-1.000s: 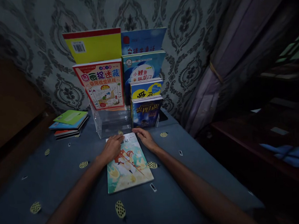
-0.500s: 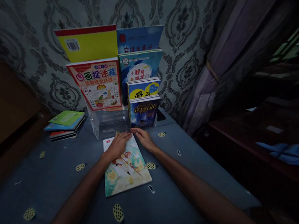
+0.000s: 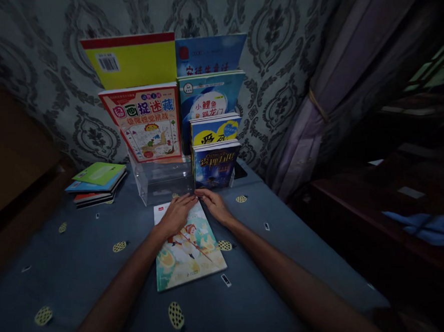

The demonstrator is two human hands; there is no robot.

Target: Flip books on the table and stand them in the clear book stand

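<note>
A picture book with a pale green and white cover lies flat on the cloth-covered table. My left hand rests on its upper part, palm down, fingers stretched toward the top right corner. At that corner is my right hand, its fingers extended and pointing left, close to the left fingertips. Just behind the hands stands a clear acrylic book rack. A dark blue book is upright in the rack's right side, and a red-framed book is upright on the left.
More upright books fill the rack: a yellow one, a blue one, a teal one and a blue-yellow one. A stack of thin books lies at left. A purple curtain hangs at right.
The view has shifted very slightly. Both hands and the picture book keep almost the same places.
</note>
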